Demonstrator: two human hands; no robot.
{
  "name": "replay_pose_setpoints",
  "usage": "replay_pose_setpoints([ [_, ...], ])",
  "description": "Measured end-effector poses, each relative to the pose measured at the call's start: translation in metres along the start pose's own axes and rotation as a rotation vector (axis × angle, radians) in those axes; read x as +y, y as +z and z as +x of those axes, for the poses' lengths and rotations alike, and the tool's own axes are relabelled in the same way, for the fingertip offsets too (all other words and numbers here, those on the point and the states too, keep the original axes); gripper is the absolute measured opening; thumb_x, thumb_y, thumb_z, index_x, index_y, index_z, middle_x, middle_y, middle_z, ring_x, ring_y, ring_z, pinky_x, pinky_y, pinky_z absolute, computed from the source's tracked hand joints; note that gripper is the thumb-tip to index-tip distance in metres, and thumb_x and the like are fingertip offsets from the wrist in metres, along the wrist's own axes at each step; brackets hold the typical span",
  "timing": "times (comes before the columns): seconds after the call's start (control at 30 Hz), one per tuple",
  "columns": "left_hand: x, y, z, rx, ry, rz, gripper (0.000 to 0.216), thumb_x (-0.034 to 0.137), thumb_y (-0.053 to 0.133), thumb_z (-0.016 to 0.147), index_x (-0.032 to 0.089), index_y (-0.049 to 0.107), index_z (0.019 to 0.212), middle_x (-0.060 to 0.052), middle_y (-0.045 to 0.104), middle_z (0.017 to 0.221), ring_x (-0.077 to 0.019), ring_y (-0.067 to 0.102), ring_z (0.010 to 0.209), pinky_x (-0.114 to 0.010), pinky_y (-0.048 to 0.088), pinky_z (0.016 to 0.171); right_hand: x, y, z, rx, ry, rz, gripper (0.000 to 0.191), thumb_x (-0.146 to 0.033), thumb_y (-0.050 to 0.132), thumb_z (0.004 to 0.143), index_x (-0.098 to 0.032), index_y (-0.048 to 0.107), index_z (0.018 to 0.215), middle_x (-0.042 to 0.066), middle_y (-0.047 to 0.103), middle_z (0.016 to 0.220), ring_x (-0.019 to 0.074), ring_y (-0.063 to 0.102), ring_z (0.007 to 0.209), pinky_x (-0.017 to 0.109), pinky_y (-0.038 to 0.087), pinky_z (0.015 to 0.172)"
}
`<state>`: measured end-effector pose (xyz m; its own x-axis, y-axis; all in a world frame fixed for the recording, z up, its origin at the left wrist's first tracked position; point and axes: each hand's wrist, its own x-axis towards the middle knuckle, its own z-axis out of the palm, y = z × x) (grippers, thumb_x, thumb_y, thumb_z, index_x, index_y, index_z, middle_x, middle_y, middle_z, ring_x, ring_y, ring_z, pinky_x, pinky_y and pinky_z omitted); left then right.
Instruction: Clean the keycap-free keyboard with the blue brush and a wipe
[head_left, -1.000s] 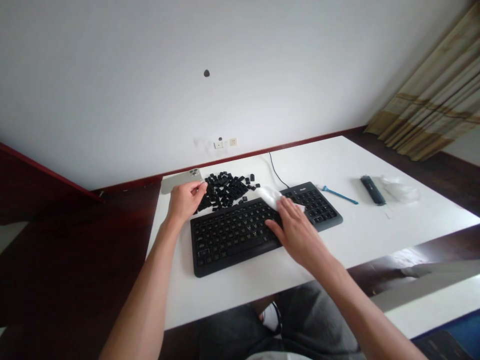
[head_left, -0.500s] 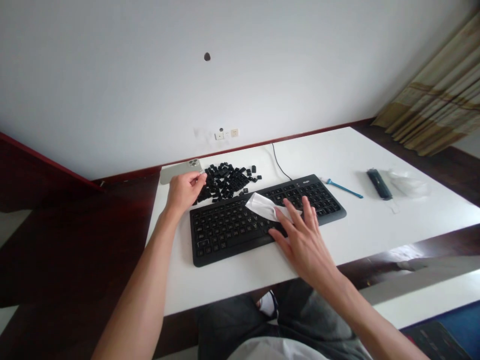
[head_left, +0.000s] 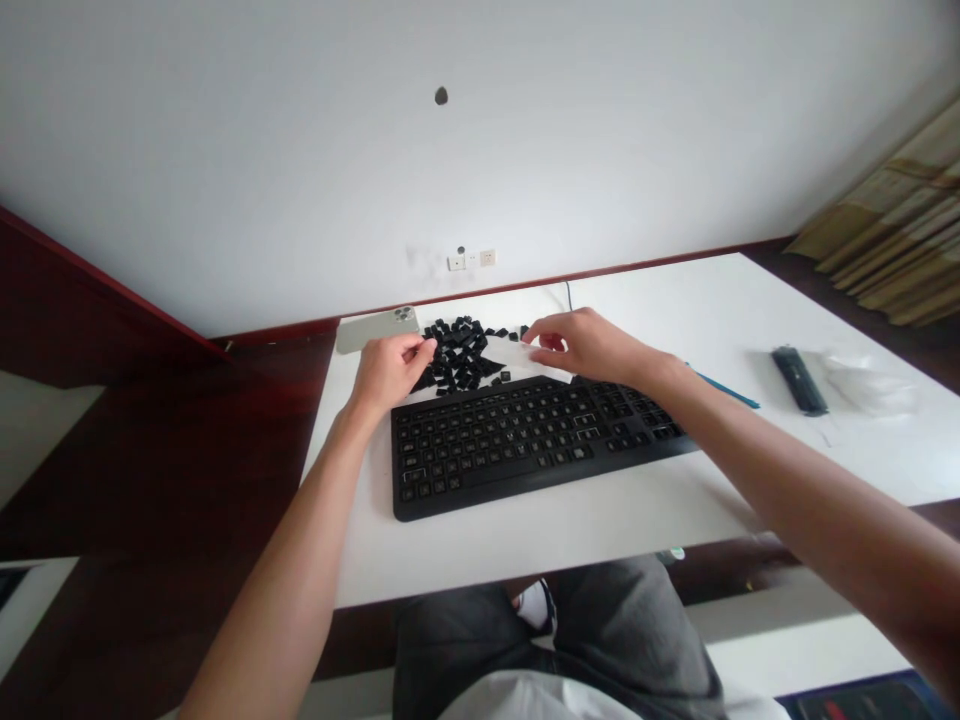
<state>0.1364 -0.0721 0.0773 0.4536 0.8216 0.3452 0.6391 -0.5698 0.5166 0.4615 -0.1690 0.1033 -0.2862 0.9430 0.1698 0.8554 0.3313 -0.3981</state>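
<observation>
A black keyboard (head_left: 480, 455) with its keycaps off lies across the white table. Behind it is a heap of loose black keycaps (head_left: 454, 350). My left hand (head_left: 394, 370) is closed at the heap's left side, thumb and fingertips pressed together; whatever they pinch is too small to make out. My right hand (head_left: 581, 345) pinches a white tissue (head_left: 525, 355), held above the keyboard's back edge and partly covering the right of the heap. My right forearm hides the keyboard's right end.
A grey phone (head_left: 367, 328) lies at the back left. To the right are a blue stick-like tool (head_left: 727, 388), a dark packet (head_left: 799, 380) and a crumpled clear plastic bag (head_left: 870, 380). A cable (head_left: 568, 296) runs to the table's back edge.
My right hand has lifted off the keyboard and moved back and up with the tissue, over by the keycaps. My left hand stays pinched beside the heap. The view has shifted slightly.
</observation>
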Motion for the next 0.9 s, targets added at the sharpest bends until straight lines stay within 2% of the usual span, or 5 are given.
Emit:
replay_pose_setpoints([
  [0.27,-0.004,0.003,0.001,-0.005,-0.018,-0.001,0.045,0.047,0.06,0.103,0.018,0.073,0.071,0.002,0.048,0.052,-0.0127,0.04,0.053,-0.03,0.028,0.059,0.008,0.023,-0.013,-0.137,-0.272,0.062,0.038,-0.028,0.048,0.112,-0.022,0.085,0.12,0.007,0.078,0.1,0.0177,0.071,0.082,0.031,0.051,0.075],
  [0.47,-0.004,0.007,0.0,-0.039,-0.009,0.007,0.045,0.045,0.06,0.104,0.018,0.072,0.069,0.002,0.049,0.052,-0.012,0.04,0.053,-0.03,0.029,0.059,0.0,0.013,-0.019,-0.234,-0.301,0.091,0.034,-0.02,0.055,0.107,-0.026,0.085,0.122,0.003,0.078,0.095,0.0138,0.069,0.07,0.029,0.049,0.065],
  [0.6,0.0,0.006,-0.001,-0.031,0.004,0.002,0.043,0.042,0.061,0.103,0.017,0.072,0.07,0.003,0.049,0.052,-0.0112,0.039,0.052,-0.031,0.029,0.059,-0.002,0.02,-0.019,-0.216,-0.316,0.129,0.034,-0.021,0.054,0.109,-0.025,0.084,0.126,0.005,0.078,0.099,0.0169,0.071,0.078,0.031,0.051,0.069],
  [0.73,0.003,0.006,-0.001,-0.038,0.015,0.015,0.045,0.044,0.061,0.104,0.017,0.073,0.07,0.002,0.047,0.052,-0.0114,0.039,0.053,-0.03,0.028,0.059,-0.006,0.023,-0.02,-0.176,-0.35,0.148,0.034,-0.027,0.052,0.112,-0.023,0.085,0.122,0.008,0.077,0.1,0.0219,0.071,0.09,0.035,0.055,0.08],
  [0.9,0.006,0.005,-0.001,-0.047,-0.008,0.014,0.047,0.047,0.059,0.104,0.018,0.072,0.07,0.002,0.047,0.052,-0.0125,0.04,0.054,-0.03,0.029,0.059,-0.005,0.016,-0.019,-0.244,-0.285,0.174,0.036,-0.041,0.055,0.113,-0.025,0.087,0.116,0.006,0.078,0.098,0.0204,0.071,0.085,0.035,0.054,0.078],
])
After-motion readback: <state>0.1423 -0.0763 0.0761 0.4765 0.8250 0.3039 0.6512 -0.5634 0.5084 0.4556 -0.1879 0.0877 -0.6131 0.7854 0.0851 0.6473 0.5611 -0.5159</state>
